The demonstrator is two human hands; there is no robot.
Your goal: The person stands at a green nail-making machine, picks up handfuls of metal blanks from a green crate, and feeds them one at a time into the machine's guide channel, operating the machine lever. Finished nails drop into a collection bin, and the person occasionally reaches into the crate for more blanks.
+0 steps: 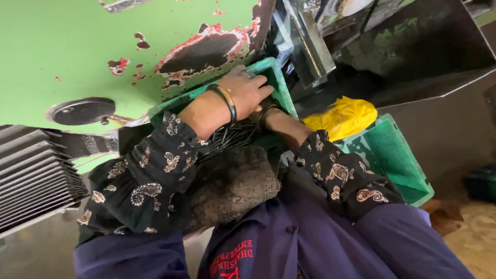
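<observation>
My left hand [243, 92], with a metal bangle at the wrist, lies over the far rim of a green plastic crate [276, 77], its fingers curled on the rim. The crate holds a heap of thin dark metal rods [227, 137]. My right hand [269, 118] reaches into the same crate from the right. Only its bangled wrist shows, because the fingers are hidden under my left hand. Both arms wear dark patterned sleeves.
A second green crate [398, 160] stands at the right with a yellow cloth [343, 118] in it. A green machine panel [77, 46] with chipped paint rises behind, a ribbed grey part [33, 175] sits at the left, and dark sheet metal [429, 46] slopes at the upper right.
</observation>
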